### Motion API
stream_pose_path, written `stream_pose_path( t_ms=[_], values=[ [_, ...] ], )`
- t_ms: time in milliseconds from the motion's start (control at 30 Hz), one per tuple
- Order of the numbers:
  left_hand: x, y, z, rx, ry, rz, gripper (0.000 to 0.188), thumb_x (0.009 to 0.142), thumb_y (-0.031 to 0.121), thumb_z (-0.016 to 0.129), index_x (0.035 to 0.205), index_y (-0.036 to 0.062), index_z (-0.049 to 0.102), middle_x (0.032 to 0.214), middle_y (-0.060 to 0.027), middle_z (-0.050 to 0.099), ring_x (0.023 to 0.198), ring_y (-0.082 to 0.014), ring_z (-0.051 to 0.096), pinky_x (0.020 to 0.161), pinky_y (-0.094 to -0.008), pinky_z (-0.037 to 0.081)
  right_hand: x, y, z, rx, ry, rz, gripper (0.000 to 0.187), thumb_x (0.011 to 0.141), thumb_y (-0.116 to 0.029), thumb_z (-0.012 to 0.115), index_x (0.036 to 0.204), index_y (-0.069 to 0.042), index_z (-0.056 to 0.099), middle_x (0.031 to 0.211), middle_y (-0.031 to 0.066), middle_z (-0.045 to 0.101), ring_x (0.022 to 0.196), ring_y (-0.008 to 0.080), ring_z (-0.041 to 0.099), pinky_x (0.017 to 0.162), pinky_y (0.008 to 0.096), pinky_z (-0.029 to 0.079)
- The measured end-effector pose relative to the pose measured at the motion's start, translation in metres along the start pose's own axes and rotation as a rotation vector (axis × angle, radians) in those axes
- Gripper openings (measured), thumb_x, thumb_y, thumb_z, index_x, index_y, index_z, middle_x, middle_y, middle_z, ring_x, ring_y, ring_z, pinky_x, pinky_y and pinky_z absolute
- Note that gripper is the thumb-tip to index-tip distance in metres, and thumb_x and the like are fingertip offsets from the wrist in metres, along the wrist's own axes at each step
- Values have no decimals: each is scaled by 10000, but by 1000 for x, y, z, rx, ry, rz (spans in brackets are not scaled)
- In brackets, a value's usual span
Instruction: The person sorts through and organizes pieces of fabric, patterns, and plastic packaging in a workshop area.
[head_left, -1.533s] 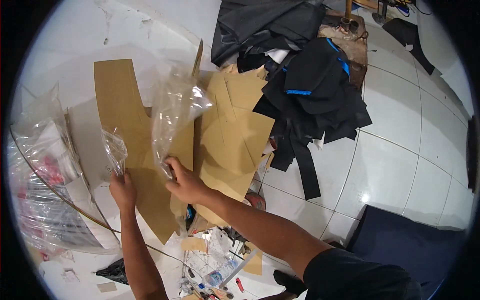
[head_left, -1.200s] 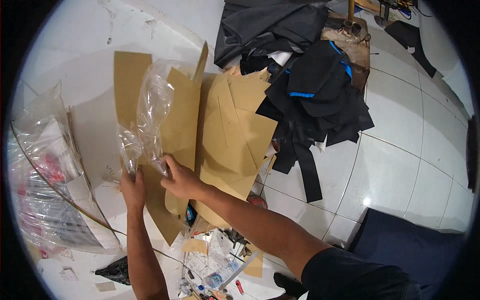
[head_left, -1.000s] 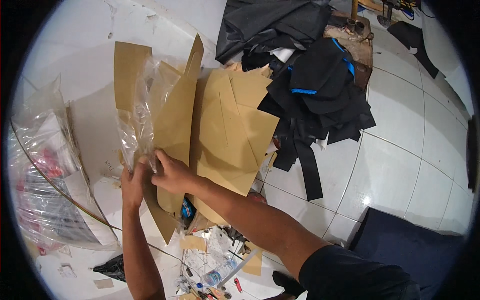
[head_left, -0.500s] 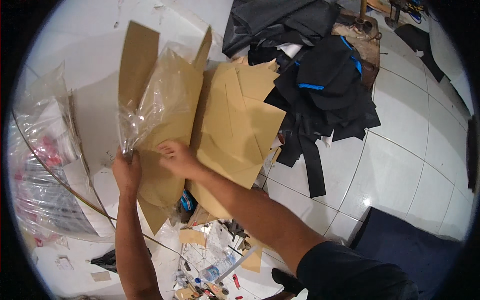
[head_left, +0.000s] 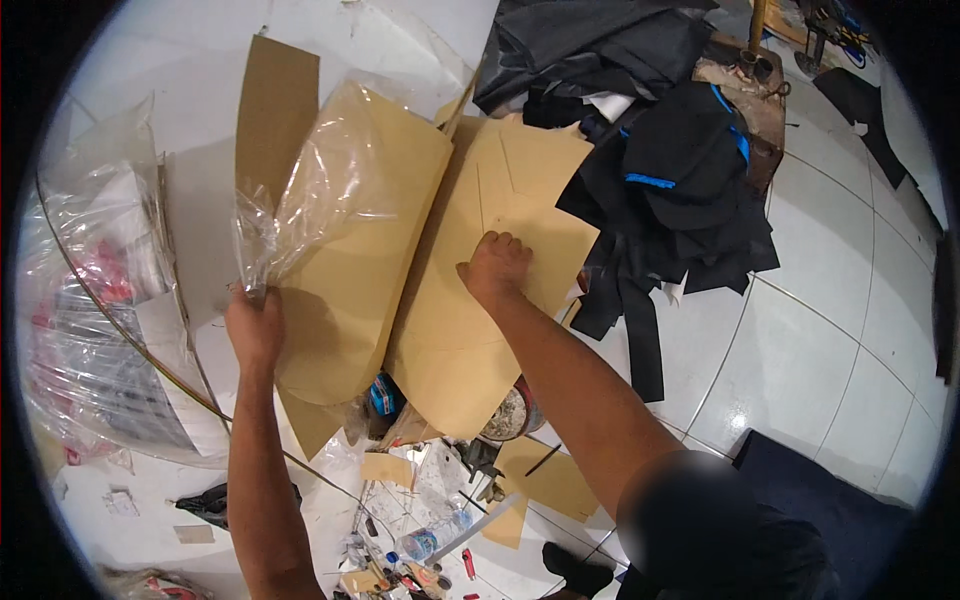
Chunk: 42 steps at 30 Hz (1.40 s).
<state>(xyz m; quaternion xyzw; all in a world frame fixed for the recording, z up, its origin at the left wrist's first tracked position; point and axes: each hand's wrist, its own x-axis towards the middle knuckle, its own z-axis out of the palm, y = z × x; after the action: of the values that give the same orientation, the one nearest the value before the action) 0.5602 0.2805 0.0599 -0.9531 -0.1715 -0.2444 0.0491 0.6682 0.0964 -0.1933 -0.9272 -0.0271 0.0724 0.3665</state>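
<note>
My left hand point(head_left: 255, 325) is closed on the gathered lower end of a clear plastic bag point(head_left: 335, 160), beside a brown cardboard strip point(head_left: 275, 110). Whether its fingers also grip the strip cannot be made out. Right of the plastic stands a large tan card sheet point(head_left: 375, 270), curved at its lower edge. My right hand point(head_left: 497, 268) rests on a stack of tan card sheets point(head_left: 450, 350) with lines on it. Its fingers are curled and the thumb points left; anything under them is hidden.
Black fabric pieces with blue trim point(head_left: 680, 180) lie at the right. A wrapped plastic bundle point(head_left: 100, 330) stands at the left, crossed by a thin cord. Below are a plastic bottle point(head_left: 425, 543), small tools and scraps. A dark blue mat point(head_left: 820, 480) lies at lower right.
My right hand has moved right, from in front of the plastic onto the stacked card. The curved tan sheet has leaned right and spread wider. My left hand keeps its grip.
</note>
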Motion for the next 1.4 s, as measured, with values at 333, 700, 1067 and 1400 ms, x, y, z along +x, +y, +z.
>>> stream_pose_path(
  t_ms=[333,700,1067,1400],
  values=[
    [-31,51,30,-38,-6,19,273,805,115,587,1056,7,574,860,-267,627,846,-435,606,729,-479,468,13,1,-10,145,-248,166,387,813,-290,581,1119,-54,606,1077,130,628,1058,287,541,904,475,350],
    [-16,38,28,-47,-17,12,291,789,151,608,1042,10,581,831,-252,639,819,-429,615,718,-477,476,-20,80,-30,943,135,92,253,834,-205,590,991,-8,603,912,113,642,789,257,624,718,357,485],
    [-9,33,29,-16,-5,1,307,793,152,613,1060,4,580,841,-248,644,820,-426,619,720,-469,481,-131,162,-58,1373,50,96,203,921,-145,547,1057,-4,493,914,87,596,758,118,605,588,252,533],
    [2,15,30,-38,-52,-31,333,788,165,619,1080,8,586,917,-247,646,896,-422,613,780,-453,482,-173,151,-67,476,481,-482,234,680,43,645,877,-84,638,1087,120,552,1128,325,486,951,443,405]
  ],
)
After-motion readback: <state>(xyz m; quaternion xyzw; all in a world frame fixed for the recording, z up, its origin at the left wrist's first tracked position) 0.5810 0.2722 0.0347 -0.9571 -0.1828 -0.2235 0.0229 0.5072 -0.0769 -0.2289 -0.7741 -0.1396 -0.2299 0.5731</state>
